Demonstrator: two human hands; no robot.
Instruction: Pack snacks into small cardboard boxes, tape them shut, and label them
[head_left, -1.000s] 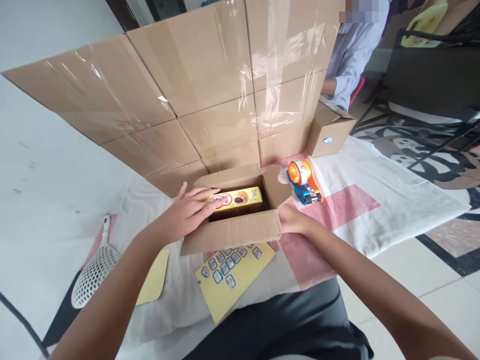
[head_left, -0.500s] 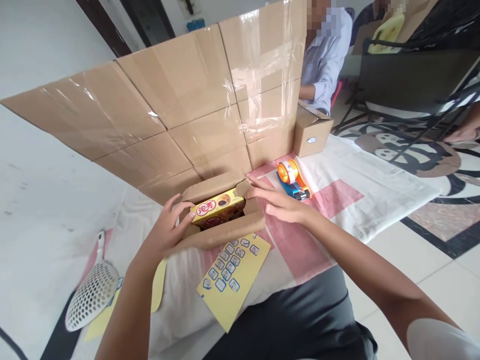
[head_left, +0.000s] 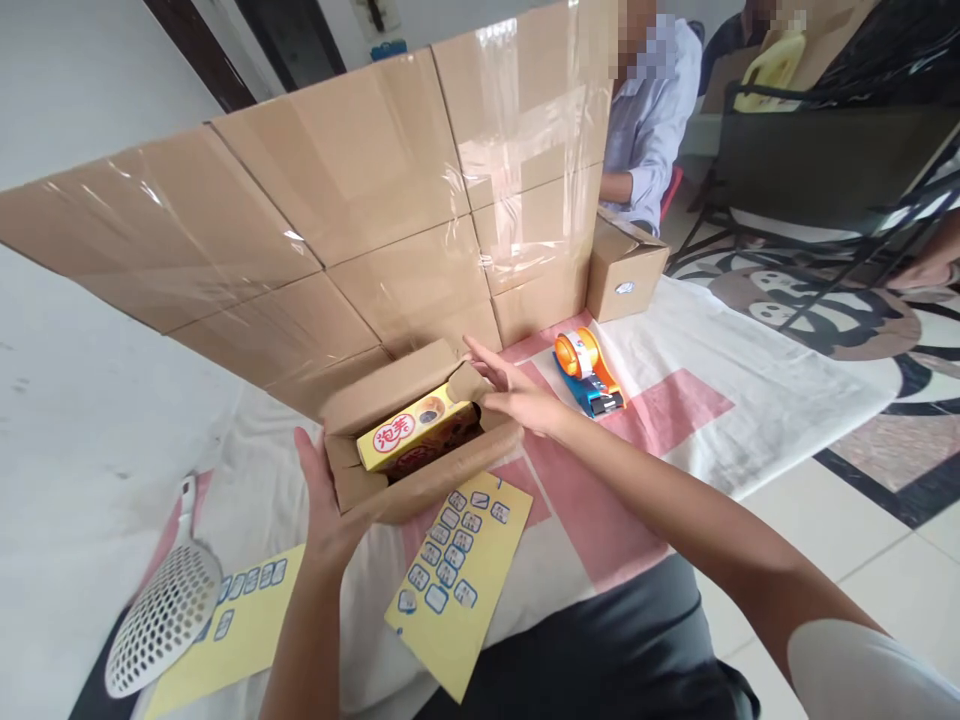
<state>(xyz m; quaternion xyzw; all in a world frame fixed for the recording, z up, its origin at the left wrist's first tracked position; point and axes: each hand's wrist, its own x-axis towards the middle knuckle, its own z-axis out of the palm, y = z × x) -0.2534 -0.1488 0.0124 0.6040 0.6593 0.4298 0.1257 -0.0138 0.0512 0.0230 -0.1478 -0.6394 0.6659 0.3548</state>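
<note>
An open cardboard box lies on the cloth-covered table, its flaps raised. Inside it sits a yellow carton with red Chinese characters on its face. At the box's left end, my left hand is spread with the palm side against the cardboard. My right hand rests at the opposite end, fingers stretched out along the flap and far corner. Part of each hand's contact with the box is hidden. The carton is touched by neither hand.
A large taped cardboard panel rises behind. An orange-and-blue tape dispenser and a closed box stand right. Yellow sticker sheets and a white skimmer lie nearer me. A person sits beyond the panel.
My left hand has come off the yellow carton and moved to the box's left end. My right hand has shifted left along the right flap. The box appears slightly turned and lower left.
</note>
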